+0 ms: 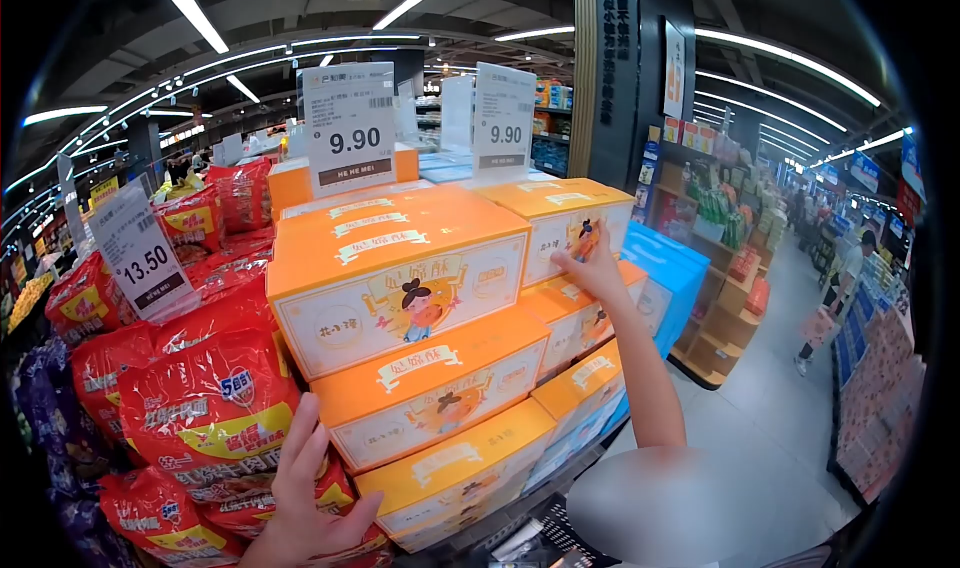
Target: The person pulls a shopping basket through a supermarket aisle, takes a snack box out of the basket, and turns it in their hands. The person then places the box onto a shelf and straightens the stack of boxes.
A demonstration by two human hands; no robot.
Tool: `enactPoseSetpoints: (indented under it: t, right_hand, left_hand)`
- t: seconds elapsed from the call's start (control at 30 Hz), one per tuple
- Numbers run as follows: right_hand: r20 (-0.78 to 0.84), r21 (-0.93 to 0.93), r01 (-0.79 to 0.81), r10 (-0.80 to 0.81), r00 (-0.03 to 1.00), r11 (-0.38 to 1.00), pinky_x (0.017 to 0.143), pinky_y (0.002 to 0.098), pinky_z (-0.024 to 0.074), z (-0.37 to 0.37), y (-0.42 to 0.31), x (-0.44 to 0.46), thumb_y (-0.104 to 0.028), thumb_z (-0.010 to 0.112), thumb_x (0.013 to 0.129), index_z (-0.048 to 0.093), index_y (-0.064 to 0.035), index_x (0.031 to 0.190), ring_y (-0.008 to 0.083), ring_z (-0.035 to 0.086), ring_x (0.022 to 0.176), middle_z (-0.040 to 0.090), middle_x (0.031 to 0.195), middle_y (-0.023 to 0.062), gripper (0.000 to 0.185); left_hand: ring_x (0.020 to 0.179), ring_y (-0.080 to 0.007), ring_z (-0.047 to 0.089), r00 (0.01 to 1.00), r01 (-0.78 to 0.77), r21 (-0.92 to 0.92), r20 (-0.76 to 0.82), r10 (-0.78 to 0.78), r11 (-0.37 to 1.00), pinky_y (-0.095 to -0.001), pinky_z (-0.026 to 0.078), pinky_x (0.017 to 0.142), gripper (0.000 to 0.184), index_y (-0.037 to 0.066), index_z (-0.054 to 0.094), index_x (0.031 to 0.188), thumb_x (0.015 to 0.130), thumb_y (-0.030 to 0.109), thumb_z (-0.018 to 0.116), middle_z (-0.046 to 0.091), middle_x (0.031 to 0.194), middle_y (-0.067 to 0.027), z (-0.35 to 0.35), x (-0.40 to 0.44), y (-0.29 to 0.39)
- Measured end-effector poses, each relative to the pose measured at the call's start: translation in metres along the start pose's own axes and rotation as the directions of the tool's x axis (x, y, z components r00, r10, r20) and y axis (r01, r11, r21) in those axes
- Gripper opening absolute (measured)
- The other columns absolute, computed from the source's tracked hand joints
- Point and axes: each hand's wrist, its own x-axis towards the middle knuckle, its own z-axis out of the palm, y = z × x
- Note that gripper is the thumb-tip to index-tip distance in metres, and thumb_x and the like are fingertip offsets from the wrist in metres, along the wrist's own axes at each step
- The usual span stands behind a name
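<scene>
My left hand (315, 503) is low at the left, fingers and thumb spread, in front of red instant noodle packs (205, 398) and beside the lower orange boxes (465, 473). It holds nothing that I can see. My right arm reaches forward, and my right hand (595, 270) is against the front of the upper right orange-and-white box (550, 230), its thumb apart from the fingers. To the left of that is a larger orange carton (410, 293) with a cartoon girl printed on it, on top of another orange carton (430, 408). A blurred patch hides part of my right arm.
Price signs reading 9.90 (352, 138) and 13.50 (142, 253) stand over the goods. Blue boxes (668, 278) adjoin the stack at right. A black basket-like object (562, 528) is below. Farther right are a shelf unit (712, 313), grey floor (765, 438) and a person (835, 303).
</scene>
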Motion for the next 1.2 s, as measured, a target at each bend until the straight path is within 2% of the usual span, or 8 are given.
enactPoseSetpoints:
  t: [0.17, 0.2, 0.3, 0.43, 0.6, 0.8, 1.0, 1.2]
  right_hand:
    - [-0.008, 0.189, 0.046, -0.045, 0.999, 0.981, 0.102, 0.0342, 0.0335, 0.000, 0.007, -0.001, -0.023, 0.074, 0.070, 0.009, 0.0051, 0.139, 0.0289, 0.037, 0.125, 0.032, 0.136, 0.0219, 0.099]
    - [-0.096, 0.259, 0.133, -0.111, 0.989, 0.957, 0.102, 0.0358, 0.0333, 0.001, 0.000, -0.008, -0.020, 0.071, 0.072, 0.015, 0.0037, 0.137, 0.0289, 0.037, 0.124, 0.035, 0.133, 0.0214, 0.089]
    - [-0.343, -0.101, 0.258, -0.277, 0.897, 0.961, 0.102, 0.0375, 0.0320, 0.005, 0.006, 0.001, -0.016, 0.069, 0.074, 0.019, 0.0009, 0.136, 0.0292, 0.035, 0.125, 0.036, 0.131, 0.0206, 0.081]
    - [-0.383, -0.017, 0.470, -0.440, 0.812, 0.883, 0.102, 0.0359, 0.0313, 0.007, -0.049, -0.005, -0.024, 0.059, 0.084, 0.035, -0.0037, 0.130, 0.0269, 0.037, 0.123, 0.037, 0.132, 0.0167, 0.056]
    - [0.273, 0.234, 0.396, -0.451, 0.850, 0.888, 0.101, 0.0293, 0.0286, 0.029, -0.109, 0.039, -0.034, 0.039, 0.094, 0.044, -0.0050, 0.127, 0.0191, 0.041, 0.119, 0.044, 0.130, 0.0075, 0.045]
    - [0.727, -0.279, 0.313, -0.013, 0.686, 0.908, 0.091, 0.0301, 0.0378, 0.058, -0.170, 0.056, -0.051, 0.032, 0.092, 0.032, -0.0088, 0.138, 0.0158, 0.046, 0.110, 0.046, 0.130, 0.0094, 0.062]
    - [0.839, -0.257, 0.375, 0.014, 0.543, 0.891, 0.101, 0.0347, 0.0314, 0.096, -0.165, 0.083, -0.046, 0.029, 0.093, 0.038, -0.0059, 0.134, 0.0206, 0.043, 0.119, 0.040, 0.136, 0.0111, 0.058]
    - [0.808, -0.315, 0.289, 0.095, 0.582, 0.904, 0.106, 0.0355, 0.0238, 0.098, -0.166, 0.079, -0.052, 0.033, 0.090, 0.034, -0.0056, 0.136, 0.0220, 0.036, 0.127, 0.035, 0.140, 0.0115, 0.065]
  left_hand:
    - [0.136, -0.0309, 0.018, 0.941, 0.203, -0.556, -0.118, -0.318, 0.806, -0.0397, 0.012, 0.111, 0.074, 0.000, 0.017, 0.138, 0.077, 0.012, 0.057, 0.020, 0.143, -0.0234, -0.045, 0.040, 0.003]
    - [0.136, -0.0305, 0.017, 0.938, 0.206, -0.567, -0.118, -0.326, 0.798, -0.0396, 0.012, 0.111, 0.072, 0.000, 0.018, 0.138, 0.078, 0.013, 0.054, 0.018, 0.143, -0.0231, -0.057, 0.054, 0.000]
    - [0.136, -0.0307, 0.017, 0.890, 0.321, -0.519, -0.119, -0.439, 0.792, -0.0395, 0.013, 0.111, 0.068, 0.001, 0.017, 0.139, 0.082, 0.021, 0.050, 0.016, 0.144, -0.0228, -0.079, 0.098, -0.019]
    - [0.135, -0.0319, 0.019, 0.661, 0.671, -0.484, 0.048, -0.749, 0.561, -0.0399, 0.014, 0.111, 0.070, 0.004, 0.017, 0.140, 0.086, 0.033, 0.050, 0.018, 0.143, -0.0229, -0.083, 0.149, -0.054]
    - [0.131, -0.0311, 0.026, 0.383, 0.854, -0.460, 0.236, -0.893, 0.244, -0.0394, 0.018, 0.109, 0.065, 0.005, 0.022, 0.138, 0.089, 0.040, 0.047, 0.025, 0.139, -0.0205, -0.063, 0.176, -0.109]
    - [0.117, -0.0224, 0.044, 0.388, 0.888, -0.427, 0.492, -0.779, 0.173, -0.0361, 0.040, 0.095, 0.053, 0.004, 0.031, 0.134, 0.094, 0.039, 0.037, 0.040, 0.131, -0.0154, -0.048, 0.187, -0.132]
    - [0.107, -0.0202, 0.054, 0.378, 0.877, -0.463, 0.501, -0.779, 0.128, -0.0330, 0.045, 0.089, 0.048, 0.000, 0.037, 0.128, 0.095, 0.035, 0.037, 0.049, 0.123, -0.0132, -0.035, 0.184, -0.133]
    - [0.111, -0.0213, 0.053, 0.362, 0.879, -0.463, 0.502, -0.786, 0.109, -0.0332, 0.044, 0.093, 0.048, 0.000, 0.035, 0.130, 0.096, 0.033, 0.035, 0.048, 0.127, -0.0151, -0.035, 0.183, -0.129]
